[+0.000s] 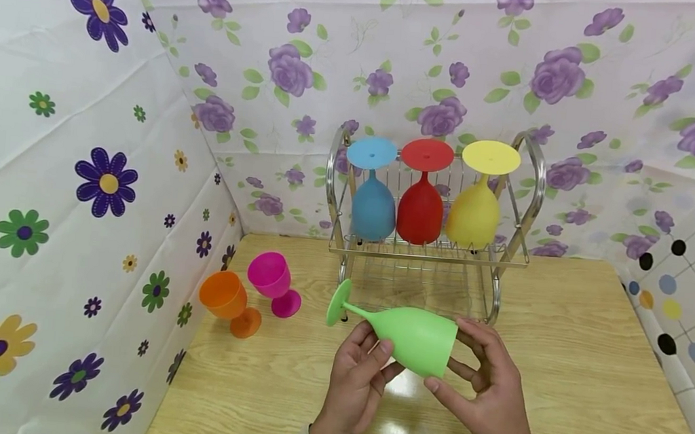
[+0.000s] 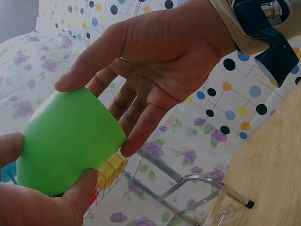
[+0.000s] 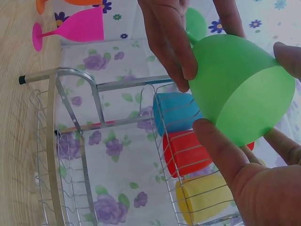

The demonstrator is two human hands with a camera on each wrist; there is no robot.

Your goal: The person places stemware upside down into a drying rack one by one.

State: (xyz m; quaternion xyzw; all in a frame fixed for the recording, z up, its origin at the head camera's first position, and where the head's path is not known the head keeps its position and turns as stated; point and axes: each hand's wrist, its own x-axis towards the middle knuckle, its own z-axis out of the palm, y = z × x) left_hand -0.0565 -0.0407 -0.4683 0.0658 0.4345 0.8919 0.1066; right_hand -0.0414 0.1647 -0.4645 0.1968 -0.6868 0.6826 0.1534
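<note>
A green plastic goblet (image 1: 414, 338) is held tilted nearly on its side above the table, its foot to the left and its mouth to the right. My left hand (image 1: 361, 375) grips the bowl close to the stem, thumb on the near side. At the mouth end, my right hand (image 1: 489, 392) pinches the rim between thumb and fingers. The right wrist view looks into the hollow bowl (image 3: 256, 106), with fingertips of both hands around it. Part of the stem is hidden there behind the left fingers.
Behind the hands stands a two-tier metal rack (image 1: 430, 257). Upside down on its upper tier are a blue goblet (image 1: 374, 209), a red goblet (image 1: 421, 212) and a yellow goblet (image 1: 473, 217). Orange (image 1: 223, 294) and magenta (image 1: 269, 274) goblets stand upright on the wooden table (image 1: 582, 344) at left.
</note>
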